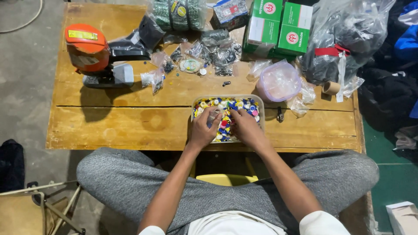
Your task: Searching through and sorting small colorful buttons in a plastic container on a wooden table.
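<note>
Fingers of the left hand curled round a small pale bag, held at the near left of the tray; fingers of the right hand bent down into the buttons, tips buried, so impossible to tell whether closed on any or merely resting. Tray itself clear and shallow, heaped with small round buttons in blue, yellow, white, red and pink, set at the near edge of a worn wooden table, straight ahead of the lap. Probably best done with a light pinch, a few buttons at a time, with the bag mouth kept open and close above the tray so that strays drop back in. Wrists low and resting on the tray rim likely to steady both hands. Farther back, a lidded plastic tub just beyond the tray to the right, many small filled bags scattered in the middle, green boxes behind them. At far left, an orange and grey press. At right, a small roll of tape near a big clear sack.
</note>
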